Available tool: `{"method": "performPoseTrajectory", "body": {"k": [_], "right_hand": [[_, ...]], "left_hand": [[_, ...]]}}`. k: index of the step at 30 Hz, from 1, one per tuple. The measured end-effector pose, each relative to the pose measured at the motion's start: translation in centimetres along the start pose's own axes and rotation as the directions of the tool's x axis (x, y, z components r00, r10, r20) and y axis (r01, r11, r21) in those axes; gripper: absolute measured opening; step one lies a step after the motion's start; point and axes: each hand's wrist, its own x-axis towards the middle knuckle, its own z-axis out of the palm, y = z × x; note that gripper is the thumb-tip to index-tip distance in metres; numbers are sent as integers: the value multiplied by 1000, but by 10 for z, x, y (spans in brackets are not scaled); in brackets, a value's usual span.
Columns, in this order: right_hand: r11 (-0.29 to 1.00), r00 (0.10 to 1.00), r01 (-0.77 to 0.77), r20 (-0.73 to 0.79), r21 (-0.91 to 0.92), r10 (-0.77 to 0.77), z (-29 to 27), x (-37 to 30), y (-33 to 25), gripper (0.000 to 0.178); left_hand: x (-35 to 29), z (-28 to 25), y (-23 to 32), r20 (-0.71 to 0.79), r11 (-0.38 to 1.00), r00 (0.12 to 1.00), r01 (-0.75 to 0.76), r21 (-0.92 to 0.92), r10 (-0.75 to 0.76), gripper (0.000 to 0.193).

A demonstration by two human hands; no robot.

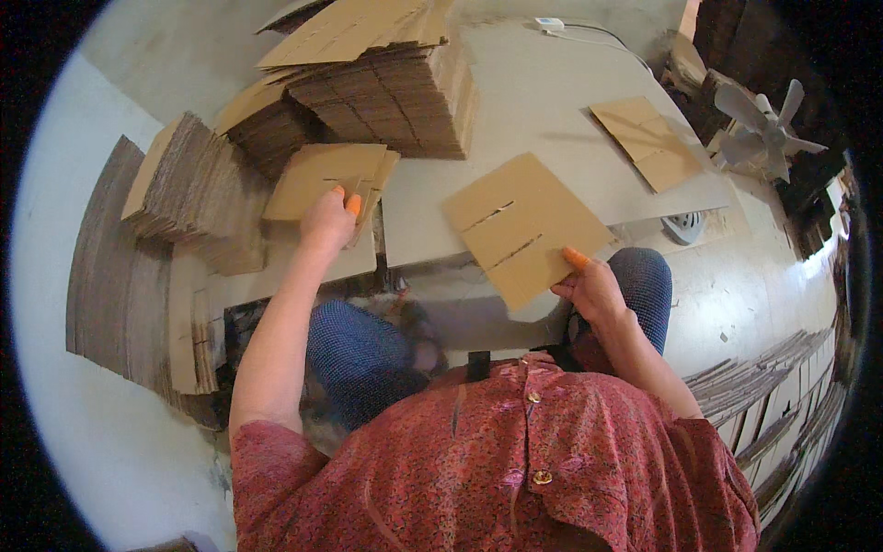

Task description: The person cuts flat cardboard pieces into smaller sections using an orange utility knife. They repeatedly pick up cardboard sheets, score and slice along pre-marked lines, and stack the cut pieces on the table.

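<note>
A flat, squarish brown cardboard panel with two parallel dark slots (pixel 529 225) is located at the near edge of the worktop (pixel 543 101), right of centre, with its near corner projecting past that edge. The right hand (pixel 593 285) has it at its near right side, fingers closed on the margin, at least one wearing an orange fingertip cover (pixel 576 258). Whether the panel touches the pale worktop cannot be determined. The left hand (pixel 327 224) is at a low pile of brown cardboard pieces (pixel 308 175) to the left; its orange-covered thumb and finger are slightly apart at the pile's upper surface, and whether they grip a piece cannot be told. Beyond that pile stands a tall stack of brown cardboard sheets (pixel 386 101); further stacked cardboard (pixel 189 179) stands at left. A folded-looking brown cardboard piece (pixel 647 144) lies at far right, short of a grey bladed fan (pixel 771 129). A small white device (pixel 549 24) lies at the far side.
</note>
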Motion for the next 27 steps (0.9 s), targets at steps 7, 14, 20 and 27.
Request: {"method": "performPoseTrajectory", "body": {"k": [7, 14, 20, 27], "right_hand": [[903, 901, 383, -138, -198, -412, 13, -36, -13, 20], [488, 517, 834, 57, -257, -854, 37, -75, -63, 15], [-78, 155, 787, 318, -612, -935, 64, -76, -89, 14], [3, 362, 665, 319, -746, -876, 33, -45, -79, 13]], "left_hand": [[-31, -72, 38, -179, 993, 983, -46, -106, 26, 20], [-43, -93, 101, -312, 883, 898, -395, -254, 312, 18], [-51, -72, 159, -188, 660, 825, -544, -517, 533, 13], [-51, -51, 190, -22, 698, 848, -450, -557, 530, 15]]}}
